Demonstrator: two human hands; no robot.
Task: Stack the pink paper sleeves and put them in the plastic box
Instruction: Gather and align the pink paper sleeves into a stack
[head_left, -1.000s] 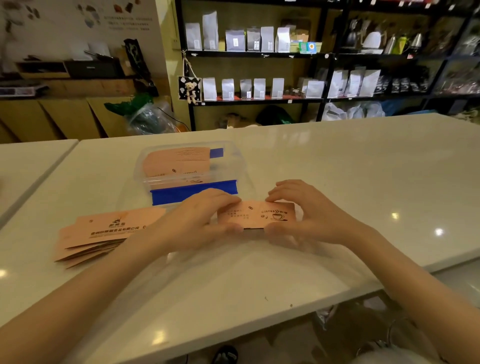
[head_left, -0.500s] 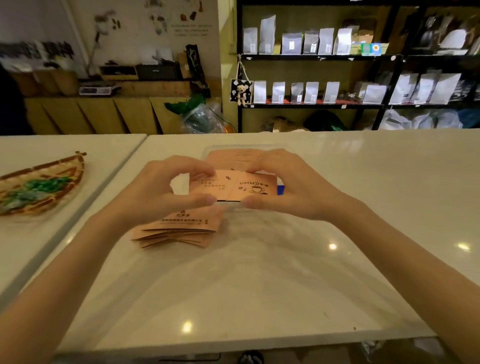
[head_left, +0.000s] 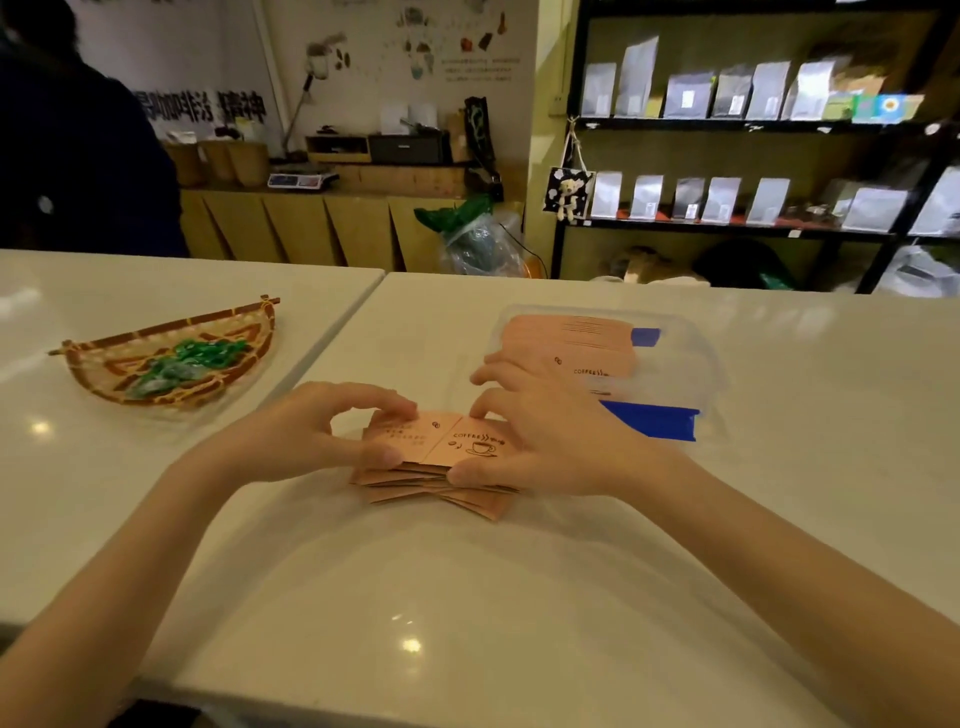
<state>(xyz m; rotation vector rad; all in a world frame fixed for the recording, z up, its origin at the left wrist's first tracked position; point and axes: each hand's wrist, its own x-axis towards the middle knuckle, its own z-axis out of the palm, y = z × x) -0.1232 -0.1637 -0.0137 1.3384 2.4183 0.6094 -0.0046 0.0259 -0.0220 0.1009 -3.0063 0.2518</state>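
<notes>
A pile of pink paper sleeves lies fanned on the white table in front of me. The top sleeve, printed with a coffee cup, rests on that pile. My left hand pinches its left end and my right hand grips its right end. Just behind my right hand stands the clear plastic box with blue tape on its front; several pink sleeves lie inside it.
A woven basket with green items sits on the neighbouring table to the left, across a narrow gap. A person in dark clothes stands at the far left. Shelves of pouches fill the background.
Both hands carried the held sleeve left and lowered it onto the fanned pile. The view swung left, so the basket and the dark-clothed person came into sight.
</notes>
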